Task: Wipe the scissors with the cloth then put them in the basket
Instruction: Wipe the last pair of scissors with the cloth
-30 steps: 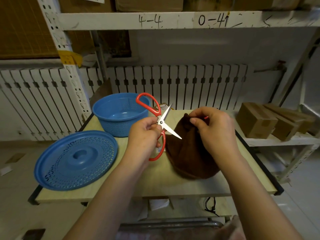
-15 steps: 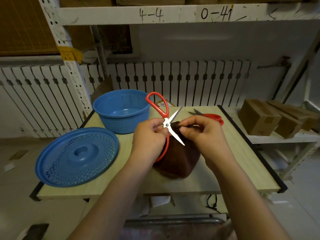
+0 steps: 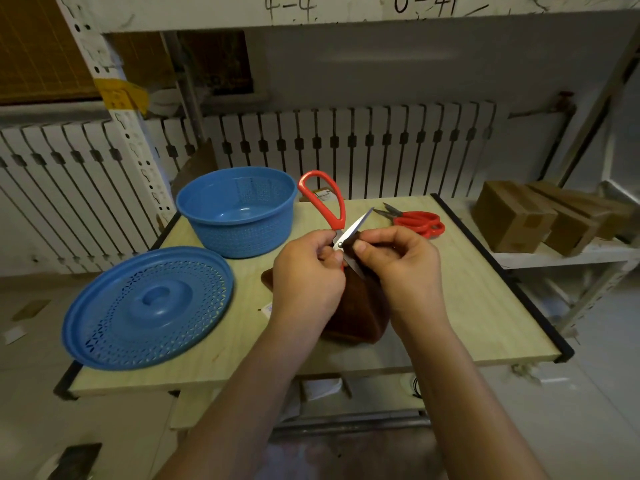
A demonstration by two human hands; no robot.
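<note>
My left hand holds a pair of red-handled scissors upright above the table, blades spread apart, one red loop sticking up. My right hand pinches the brown cloth against a blade near the pivot; the rest of the cloth hangs down onto the table. The lower handle is hidden behind my left hand. The blue basket stands at the back left of the table, with nothing in it. A second pair of red scissors lies flat at the back right.
A blue perforated lid rests on the table's front left corner, overhanging the edge. Cardboard boxes sit on a shelf to the right. A white radiator runs behind the wooden table.
My hands and the scissors have shifted right and closer together. My right hand has brought the cloth up onto the blade. The second scissors came into view behind my right hand.
</note>
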